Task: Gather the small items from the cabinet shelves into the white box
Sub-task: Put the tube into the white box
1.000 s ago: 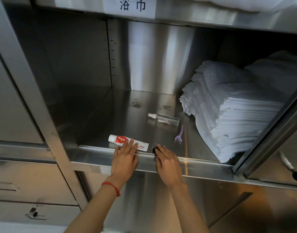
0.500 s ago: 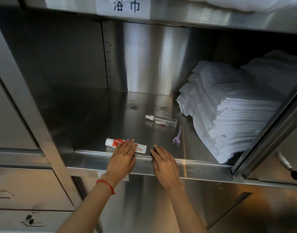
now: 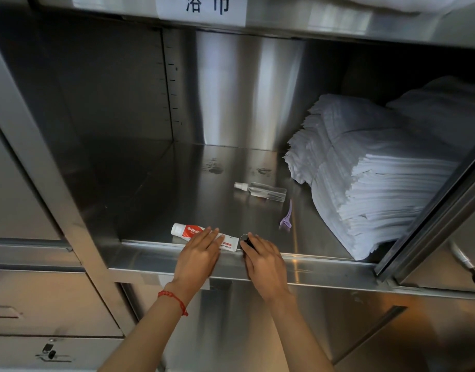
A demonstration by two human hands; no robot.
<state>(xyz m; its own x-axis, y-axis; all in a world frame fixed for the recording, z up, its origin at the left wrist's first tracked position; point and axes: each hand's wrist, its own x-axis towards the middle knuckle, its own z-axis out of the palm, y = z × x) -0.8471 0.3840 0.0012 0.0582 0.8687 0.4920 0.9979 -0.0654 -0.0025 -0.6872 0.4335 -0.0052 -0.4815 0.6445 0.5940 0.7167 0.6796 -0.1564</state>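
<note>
1. Stainless steel, brushed and smudged, forms the cabinet shelf (image 3: 204, 189) that fills the centre of the frame.
2. At the shelf's front lip lies a flat white tube (image 3: 201, 235) with a red label; the left hand (image 3: 197, 260) rests its straight fingers on top of it.
3. Just right of the tube, the right hand (image 3: 263, 264) curls its fingertips onto a small dark item with a metal ring (image 3: 245, 239); whether it truly grips it cannot be told.
4. Further back, a clear spray bottle (image 3: 260, 191) lies on its side.
5. Lower right of the bottle sits a slim lilac clip (image 3: 286, 218).
6. Folded white towels (image 3: 378, 178), ridged at the edges, are stacked at the right.
7. A red cord bracelet (image 3: 173, 300) circles the left wrist.
</note>
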